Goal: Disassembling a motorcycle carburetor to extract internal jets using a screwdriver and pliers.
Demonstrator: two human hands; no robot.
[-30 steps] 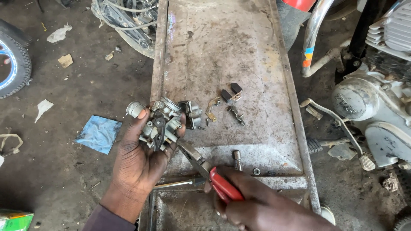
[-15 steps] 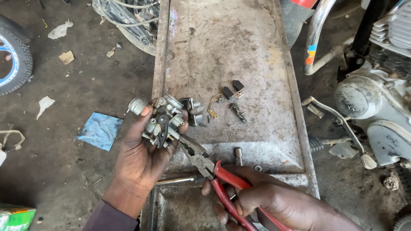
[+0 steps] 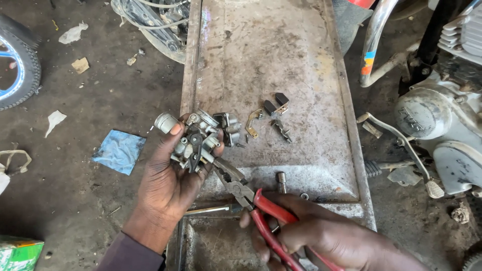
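My left hand (image 3: 168,183) cradles a grimy metal carburetor (image 3: 193,140) over the left edge of a worn metal tray (image 3: 281,60). My right hand (image 3: 321,236) grips red-handled pliers (image 3: 251,200); their jaws reach up-left and touch the underside of the carburetor. On the tray just right of the carburetor lie a small metal cup part (image 3: 229,128), a brass piece (image 3: 252,123), a black float (image 3: 276,104) and a small spring-like part (image 3: 281,129). A short bolt (image 3: 281,180) stands near the pliers.
A motorcycle engine (image 3: 442,125) with a foot lever (image 3: 401,145) stands at the right. A tyre (image 3: 20,65) is at far left. A blue rag (image 3: 119,151) and paper scraps lie on the dirt floor. A wire bundle (image 3: 150,20) sits at top.
My right hand has slid rightward and further into view, and the plier handles have spread apart. The plier jaws stay at the carburetor. My left hand holds almost still.
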